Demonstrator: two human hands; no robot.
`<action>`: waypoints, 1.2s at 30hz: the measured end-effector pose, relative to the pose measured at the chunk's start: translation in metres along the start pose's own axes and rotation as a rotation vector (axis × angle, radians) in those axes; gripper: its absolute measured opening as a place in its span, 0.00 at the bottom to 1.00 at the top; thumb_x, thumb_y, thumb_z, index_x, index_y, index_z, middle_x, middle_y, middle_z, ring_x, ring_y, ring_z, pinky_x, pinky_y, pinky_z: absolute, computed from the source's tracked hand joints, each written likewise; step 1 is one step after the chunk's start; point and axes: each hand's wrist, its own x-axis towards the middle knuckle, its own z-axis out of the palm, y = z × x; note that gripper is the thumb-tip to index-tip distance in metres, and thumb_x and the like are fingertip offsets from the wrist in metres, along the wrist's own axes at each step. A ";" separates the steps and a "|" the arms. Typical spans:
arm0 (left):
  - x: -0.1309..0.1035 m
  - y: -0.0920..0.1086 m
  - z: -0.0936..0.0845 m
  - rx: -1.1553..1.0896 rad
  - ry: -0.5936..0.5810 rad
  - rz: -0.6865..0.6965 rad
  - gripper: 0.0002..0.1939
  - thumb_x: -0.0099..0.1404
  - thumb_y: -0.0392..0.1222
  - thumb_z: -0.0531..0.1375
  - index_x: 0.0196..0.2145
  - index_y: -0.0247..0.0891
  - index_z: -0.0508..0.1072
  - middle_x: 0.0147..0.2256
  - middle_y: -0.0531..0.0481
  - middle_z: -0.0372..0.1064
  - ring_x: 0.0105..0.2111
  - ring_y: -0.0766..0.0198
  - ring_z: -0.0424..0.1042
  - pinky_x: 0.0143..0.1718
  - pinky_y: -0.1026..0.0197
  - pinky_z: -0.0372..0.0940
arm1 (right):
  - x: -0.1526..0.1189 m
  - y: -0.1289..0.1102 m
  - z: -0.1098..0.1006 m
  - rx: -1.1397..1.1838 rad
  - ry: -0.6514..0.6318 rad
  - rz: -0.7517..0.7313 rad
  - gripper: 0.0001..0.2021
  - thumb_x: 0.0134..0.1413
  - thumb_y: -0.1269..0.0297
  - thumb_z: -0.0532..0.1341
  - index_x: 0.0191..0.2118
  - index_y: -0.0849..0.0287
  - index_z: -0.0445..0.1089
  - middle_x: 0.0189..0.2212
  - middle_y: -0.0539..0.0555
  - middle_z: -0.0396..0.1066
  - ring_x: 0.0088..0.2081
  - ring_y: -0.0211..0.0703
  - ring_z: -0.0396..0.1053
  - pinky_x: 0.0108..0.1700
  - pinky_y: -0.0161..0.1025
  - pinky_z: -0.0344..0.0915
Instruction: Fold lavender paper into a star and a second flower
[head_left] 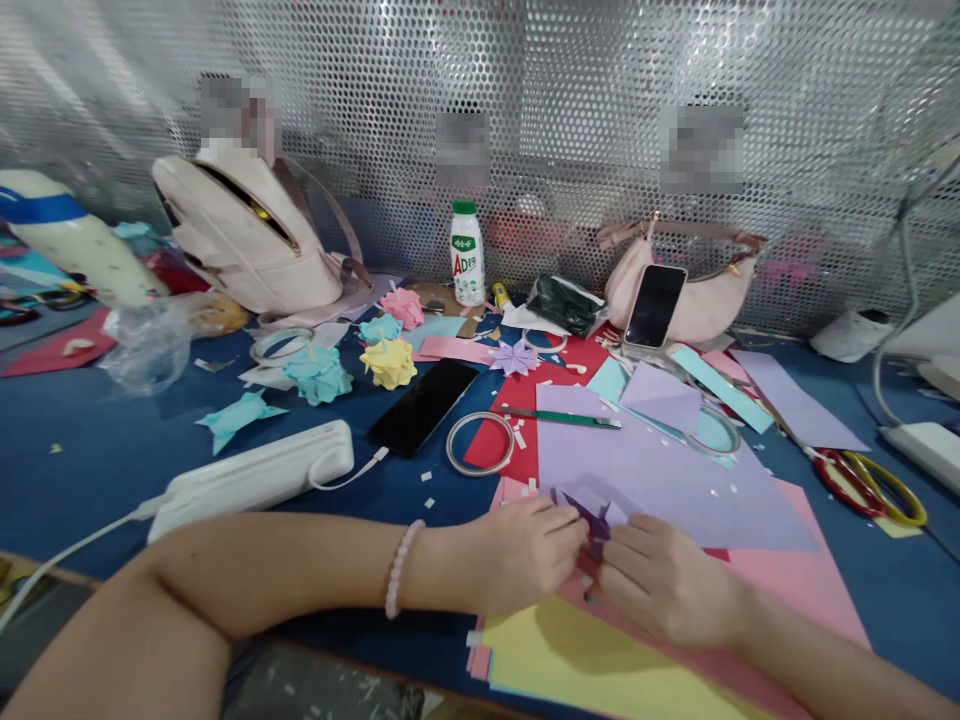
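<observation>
Between my two hands is a small purple folded-paper piece (pixel 589 508), its points sticking up past my fingers. My left hand (pixel 525 550), with a beaded bracelet on its wrist, is closed on the left side of the piece. From the right, my right hand (pixel 664 580) grips it with curled fingers. Both hands hide much of the lower part. Beneath them lie pink sheets (pixel 795 590), a yellow sheet (pixel 600 655) and lilac paper (pixel 652 480). A green craft knife (pixel 562 417) rests on the lilac paper just beyond my hands.
Left of my hands are a tape roll (pixel 480 472), a black phone (pixel 424 405) and a white power strip (pixel 255 475). Folded paper stars (pixel 390 362) sit farther back, before a bottle (pixel 467 255) and backpack (pixel 247 235). Scissors (pixel 870 487) lie at right.
</observation>
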 end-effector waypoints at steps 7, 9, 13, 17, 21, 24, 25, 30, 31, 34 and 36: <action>-0.004 -0.008 0.004 -0.037 0.109 0.023 0.15 0.66 0.34 0.53 0.47 0.26 0.72 0.48 0.39 0.72 0.48 0.53 0.67 0.52 0.52 0.59 | -0.006 0.025 0.002 0.140 -0.115 0.363 0.15 0.65 0.71 0.49 0.27 0.59 0.62 0.22 0.51 0.63 0.26 0.40 0.57 0.30 0.37 0.51; -0.004 -0.009 0.002 -0.045 0.105 0.005 0.16 0.66 0.36 0.53 0.48 0.27 0.71 0.48 0.39 0.71 0.48 0.53 0.67 0.51 0.51 0.59 | -0.006 0.028 0.002 0.190 -0.187 0.417 0.13 0.64 0.71 0.50 0.28 0.59 0.62 0.24 0.51 0.65 0.27 0.40 0.59 0.31 0.37 0.52; -0.002 -0.010 -0.006 -0.020 0.063 -0.081 0.17 0.66 0.39 0.53 0.49 0.28 0.71 0.48 0.37 0.71 0.44 0.52 0.68 0.39 0.53 0.62 | -0.005 0.029 0.000 0.300 -0.246 0.468 0.10 0.60 0.74 0.52 0.29 0.58 0.63 0.26 0.52 0.66 0.30 0.41 0.60 0.32 0.37 0.54; -0.001 -0.011 -0.012 -0.012 0.113 -0.074 0.16 0.68 0.37 0.51 0.49 0.31 0.70 0.46 0.39 0.72 0.41 0.55 0.68 0.33 0.56 0.59 | -0.005 0.029 -0.002 0.401 -0.237 0.537 0.08 0.55 0.76 0.54 0.28 0.58 0.63 0.26 0.51 0.65 0.29 0.40 0.59 0.32 0.36 0.55; -0.001 -0.012 -0.009 -0.104 0.166 0.107 0.15 0.69 0.37 0.50 0.50 0.31 0.70 0.50 0.43 0.71 0.46 0.59 0.67 0.38 0.56 0.59 | -0.005 0.027 -0.005 0.465 -0.245 0.634 0.07 0.55 0.75 0.53 0.28 0.58 0.62 0.25 0.50 0.64 0.28 0.38 0.58 0.31 0.35 0.55; 0.000 -0.013 -0.005 -0.168 0.149 0.116 0.15 0.69 0.38 0.51 0.49 0.31 0.70 0.49 0.44 0.72 0.46 0.59 0.68 0.42 0.56 0.59 | -0.004 0.025 -0.008 0.550 -0.259 0.700 0.06 0.54 0.76 0.52 0.30 0.58 0.62 0.24 0.47 0.62 0.26 0.36 0.57 0.30 0.33 0.55; 0.001 -0.013 -0.004 -0.182 0.144 0.109 0.15 0.69 0.38 0.51 0.49 0.31 0.70 0.48 0.44 0.73 0.45 0.59 0.69 0.43 0.56 0.59 | -0.004 0.024 -0.009 0.579 -0.257 0.710 0.06 0.54 0.76 0.52 0.31 0.58 0.62 0.23 0.46 0.62 0.25 0.35 0.57 0.30 0.33 0.55; 0.001 -0.015 -0.001 -0.249 0.114 0.100 0.15 0.69 0.39 0.51 0.49 0.31 0.70 0.47 0.44 0.73 0.45 0.58 0.69 0.45 0.55 0.60 | -0.004 0.026 -0.004 0.597 -0.149 0.739 0.07 0.55 0.76 0.52 0.33 0.57 0.63 0.26 0.48 0.65 0.27 0.37 0.61 0.31 0.34 0.59; 0.000 -0.015 0.000 -0.262 0.104 0.102 0.15 0.69 0.39 0.51 0.49 0.31 0.70 0.47 0.44 0.73 0.46 0.58 0.69 0.46 0.55 0.61 | -0.004 0.027 -0.002 0.580 -0.110 0.727 0.07 0.55 0.75 0.51 0.34 0.58 0.64 0.27 0.50 0.67 0.29 0.38 0.63 0.32 0.35 0.61; 0.000 -0.016 0.002 -0.284 0.093 0.122 0.16 0.69 0.39 0.51 0.50 0.30 0.70 0.48 0.43 0.72 0.46 0.56 0.68 0.46 0.55 0.63 | -0.006 0.029 0.004 0.528 0.002 0.647 0.12 0.55 0.76 0.52 0.42 0.58 0.66 0.36 0.56 0.69 0.40 0.44 0.67 0.41 0.41 0.65; 0.001 -0.016 0.002 -0.303 0.103 0.141 0.15 0.69 0.38 0.51 0.49 0.30 0.71 0.47 0.43 0.72 0.46 0.56 0.68 0.45 0.55 0.63 | -0.007 0.030 0.006 0.498 0.021 0.625 0.17 0.53 0.77 0.54 0.49 0.58 0.65 0.43 0.59 0.67 0.46 0.48 0.65 0.47 0.46 0.65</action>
